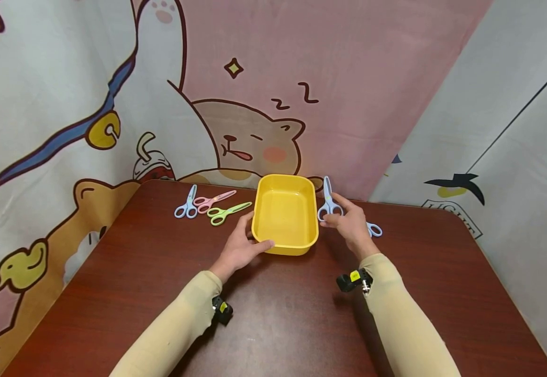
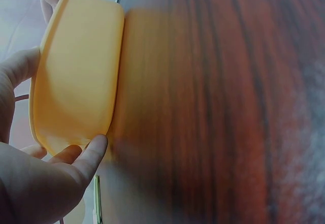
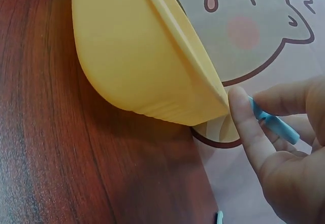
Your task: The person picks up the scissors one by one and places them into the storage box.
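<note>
Over the tabletop (image 1: 282, 309), raised right grip (image 1: 350, 224) pinches blue scissors (image 1: 328, 204).

A cloth-screened indoor corner serves as a recording spot: pale and pink hangings (image 1: 348, 63), printed with a dozing cartoon animal (image 1: 254, 131) and a yellow bird (image 1: 21, 266), line the far side of a dark wood-grain counter (image 1: 278, 309), where a person (image 1: 174, 330) wears black wrist cameras (image 1: 347, 283). Whether home or studio lies beyond the fabric cannot be told.
</note>
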The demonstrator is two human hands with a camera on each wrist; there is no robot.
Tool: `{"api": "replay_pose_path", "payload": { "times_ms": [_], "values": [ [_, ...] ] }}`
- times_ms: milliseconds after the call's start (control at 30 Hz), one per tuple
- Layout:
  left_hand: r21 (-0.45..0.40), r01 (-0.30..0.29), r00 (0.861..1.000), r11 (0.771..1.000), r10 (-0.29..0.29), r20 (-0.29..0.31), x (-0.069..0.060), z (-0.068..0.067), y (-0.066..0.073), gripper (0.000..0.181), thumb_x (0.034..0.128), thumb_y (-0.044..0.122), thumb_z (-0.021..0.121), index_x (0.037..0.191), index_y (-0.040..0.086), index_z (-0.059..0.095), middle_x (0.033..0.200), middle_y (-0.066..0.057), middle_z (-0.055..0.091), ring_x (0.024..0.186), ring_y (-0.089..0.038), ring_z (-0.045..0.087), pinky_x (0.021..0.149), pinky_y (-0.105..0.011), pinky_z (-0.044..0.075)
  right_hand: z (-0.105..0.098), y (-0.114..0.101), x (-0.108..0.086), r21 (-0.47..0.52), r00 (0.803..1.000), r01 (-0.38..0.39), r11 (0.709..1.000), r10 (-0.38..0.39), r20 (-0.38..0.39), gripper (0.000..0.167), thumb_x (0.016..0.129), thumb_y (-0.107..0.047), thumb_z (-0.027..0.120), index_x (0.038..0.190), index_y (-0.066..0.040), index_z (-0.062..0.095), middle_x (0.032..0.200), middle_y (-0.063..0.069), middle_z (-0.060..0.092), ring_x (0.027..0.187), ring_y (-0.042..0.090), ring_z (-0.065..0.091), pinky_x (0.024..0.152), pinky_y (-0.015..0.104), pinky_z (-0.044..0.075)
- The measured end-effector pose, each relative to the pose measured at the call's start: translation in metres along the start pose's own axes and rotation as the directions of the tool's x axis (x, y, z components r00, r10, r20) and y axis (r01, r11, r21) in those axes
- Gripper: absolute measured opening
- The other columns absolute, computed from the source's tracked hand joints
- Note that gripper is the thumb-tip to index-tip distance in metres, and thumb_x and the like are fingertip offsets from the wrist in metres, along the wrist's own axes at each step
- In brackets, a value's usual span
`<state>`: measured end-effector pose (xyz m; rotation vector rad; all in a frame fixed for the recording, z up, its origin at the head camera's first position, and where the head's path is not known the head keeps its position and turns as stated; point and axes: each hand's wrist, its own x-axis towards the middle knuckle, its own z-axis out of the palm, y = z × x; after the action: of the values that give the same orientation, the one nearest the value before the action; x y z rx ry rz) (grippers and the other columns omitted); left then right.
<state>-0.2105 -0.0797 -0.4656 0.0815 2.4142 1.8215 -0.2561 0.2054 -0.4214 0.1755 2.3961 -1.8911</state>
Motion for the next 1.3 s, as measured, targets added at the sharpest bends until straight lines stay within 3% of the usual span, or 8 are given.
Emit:
{"api": "replay_pose_path", "payload": {
  "times_ms": [100,333,633,867,1300],
  "values": [
    [-0.003,-0.001,1.0,1.0,0.001,0.0,0.0,0.0,0.0,0.1,0.0825,0.023,0.089,0.162,0.016,0.029,0.151,-0.014,0.05,0.124,-0.031,0.061,0.097,-0.044,0.056,0.001,-0.002,0.0,0.001,1.0,-0.003,1.0,0.003,0.003,0.077,0.093,0.006,0.066,0.161,-0.016,0.038,0.146,0.026,0.047,0.075,0.011,0.074,0.096,0.046,0.056],
    [-0.001,-0.002,1.0,1.0,0.002,0.003,0.001,0.0,0.0,0.1,0.0827,0.023,0.089,0.162,0.015,0.028,0.153,-0.014,0.048,0.125,-0.032,0.061,0.097,-0.044,0.057,0.005,-0.005,0.0,0.041,1.0,0.022,0.999,-0.023,0.018,0.077,0.09,0.011,0.065,0.16,-0.012,0.04,0.136,0.029,0.047,0.071,0.009,0.072,0.073,0.023,0.061],
    [0.012,0.006,1.0,1.0,-0.006,-0.005,0.002,0.001,0.0,0.1,0.0825,0.024,0.089,0.161,0.016,0.029,0.152,-0.013,0.048,0.124,-0.031,0.062,0.097,-0.043,0.057,0.01,-0.008,0.002,0.049,0.998,0.043,0.998,-0.045,0.039,0.078,0.088,0.012,0.066,0.159,-0.011,0.042,0.144,0.027,0.044,0.07,0.008,0.069,0.081,0.032,0.062],
    [0.018,0.009,1.0,1.0,-0.008,-0.005,0.001,0.001,0.002,0.099,0.0827,0.025,0.089,0.161,0.016,0.029,0.154,-0.011,0.047,0.126,-0.031,0.061,0.1,-0.045,0.055,0.017,-0.011,0.003,0.02,0.997,0.052,0.998,-0.053,0.049,0.077,0.087,0.011,0.068,0.157,-0.01,0.044,0.147,0.026,0.044,0.075,0.009,0.069,0.077,0.027,0.062],
    [0.03,0.008,1.0,1.0,-0.007,-0.011,0.0,0.001,0.002,0.1,0.0828,0.025,0.089,0.162,0.014,0.028,0.153,-0.012,0.048,0.125,-0.031,0.061,0.099,-0.044,0.056,0.024,-0.019,0.002,0.031,0.998,0.045,0.999,-0.047,0.051,0.075,0.086,0.012,0.066,0.156,-0.009,0.046,0.142,0.025,0.048,0.077,0.013,0.068,0.078,0.03,0.062]
  ]
}}
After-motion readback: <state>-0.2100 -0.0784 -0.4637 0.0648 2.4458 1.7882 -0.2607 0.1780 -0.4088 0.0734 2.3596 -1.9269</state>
